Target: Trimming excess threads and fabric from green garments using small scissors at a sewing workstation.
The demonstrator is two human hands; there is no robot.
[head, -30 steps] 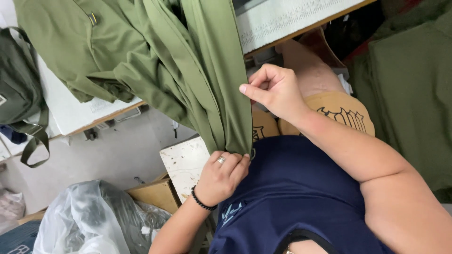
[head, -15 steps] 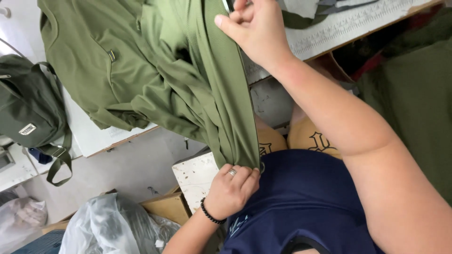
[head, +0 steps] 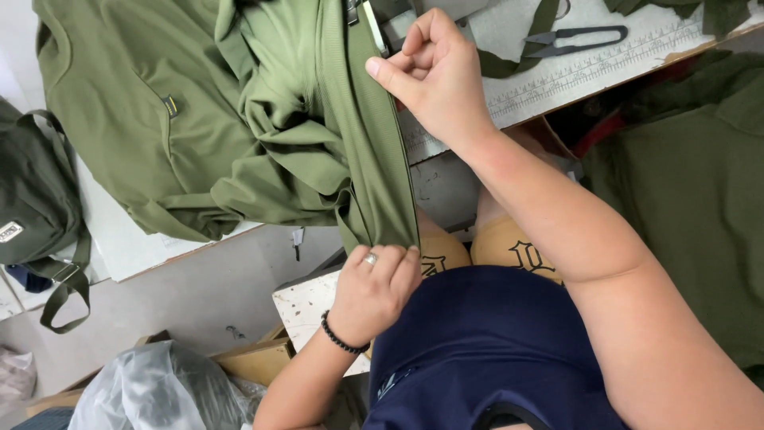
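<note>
Pinching the ribbed olive-green knit garment (head: 263,151) taut between right hand (head: 436,76) at the white ruled counter (head: 557,76) edge and left hand (head: 374,291) near the lap, both grips closed on its folded edge; black thread snips (head: 577,38) lying unused, most fabric bunched, straightening seemingly early.

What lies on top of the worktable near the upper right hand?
Black thread snips lie on the white ruled worktable, beside the right hand. The green garment covers the rest, hiding whatever is beneath.
</note>
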